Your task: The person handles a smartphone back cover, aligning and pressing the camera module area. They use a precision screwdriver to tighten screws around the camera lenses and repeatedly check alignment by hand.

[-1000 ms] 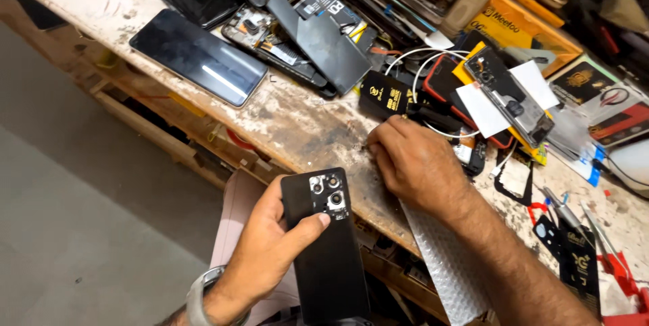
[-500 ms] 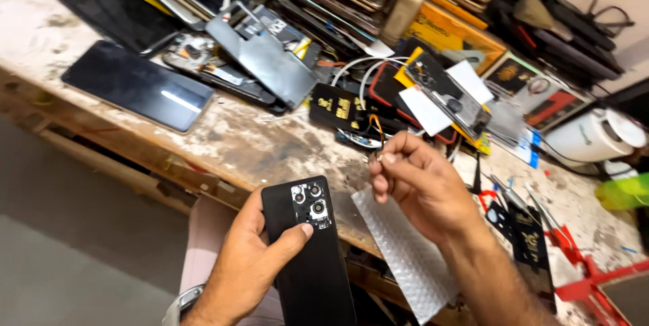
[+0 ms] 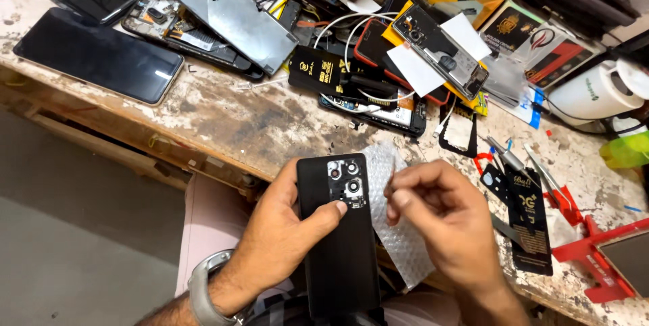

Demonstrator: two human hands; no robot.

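Note:
My left hand (image 3: 284,235) grips a black smartphone (image 3: 341,252) back side up, with its camera cluster (image 3: 345,183) at the top and my thumb resting just below it. My right hand (image 3: 443,221) hovers to the right of the cameras with thumb and forefinger pinched together on a thin pin-like item too small to make out. A strip of bubble wrap (image 3: 399,231) lies under both, hanging over the edge of the worn wooden workbench (image 3: 230,123).
A dark phone (image 3: 98,56) lies face up at the left. Opened phones, back covers, cables and small boxes pile up along the back (image 3: 378,62). Tweezers and red tools (image 3: 561,197) lie at the right, beside a white jug (image 3: 595,93).
My right hand came off the bench with the pinched item and moved in beside the phone's cameras. The phone rose closer to the bench edge. The view shifted.

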